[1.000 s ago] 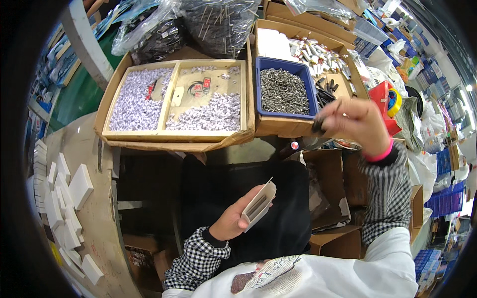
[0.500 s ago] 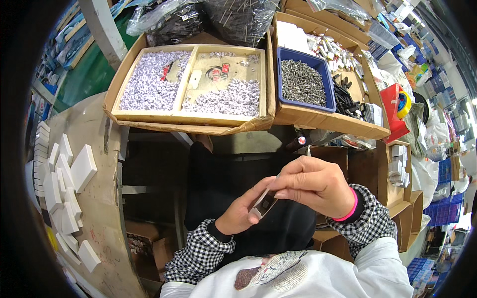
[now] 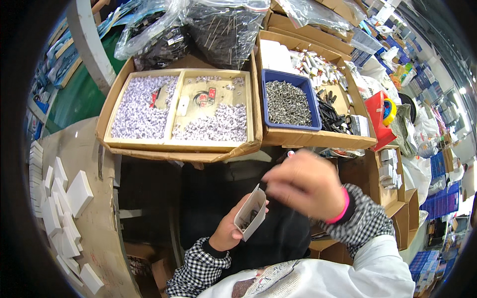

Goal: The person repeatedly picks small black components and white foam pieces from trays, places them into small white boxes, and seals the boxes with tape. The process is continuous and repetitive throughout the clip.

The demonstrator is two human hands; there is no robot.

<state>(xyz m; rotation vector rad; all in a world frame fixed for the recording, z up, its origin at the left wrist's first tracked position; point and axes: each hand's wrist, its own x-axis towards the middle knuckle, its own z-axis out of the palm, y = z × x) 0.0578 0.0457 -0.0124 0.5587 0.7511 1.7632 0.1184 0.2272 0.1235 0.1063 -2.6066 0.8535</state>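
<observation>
In my left hand is a small white paper box, tilted, its top end open toward me. Small dark items show inside it, too unclear to name. My right hand, with a pink band at the wrist, hovers just right of and above the box, apart from it. Motion smears its fingers, so I cannot make out whether anything is between them. Beyond the hands stands a blue bin of small metal parts. Left of it, a divided wooden tray holds many tiny white pieces.
Flat white boxes lie on the worn table at my left. A carton at the back right holds small white-and-silver pieces and black parts. A red box with a yellow tape roll stands beside it.
My right hand has come away from the box and moved up slightly. The box now tips upright with its open end showing. The view has shifted, so the trays sit lower.
</observation>
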